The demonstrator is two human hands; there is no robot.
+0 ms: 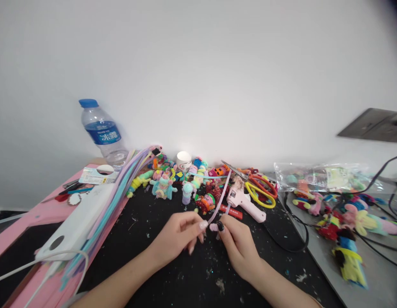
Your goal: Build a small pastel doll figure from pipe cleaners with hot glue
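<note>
Over the black mat, my left hand (185, 235) has its thumb and forefinger closed at a long pale lilac pipe cleaner (221, 199), whose free end curves up and away from me. My right hand (238, 241) pinches a small lilac coil (213, 227) wound from pipe cleaner, its dark-nailed thumb on the outer side. Beyond the right hand lies a pale pink hot glue gun (245, 202). Close ahead of my hands are a fuzzy red figure (205, 202) and a small blue and lilac figure (186, 192).
Scissors (260, 194) with yellow and orange handles lie behind the glue gun. At left, a power bank-like white slab (76, 220) sits beside a bundle of pipe cleaners (111, 209). A water bottle (104, 132) leans on the wall. Black cables (301, 220) and fuzzy dolls (348, 256) lie at right.
</note>
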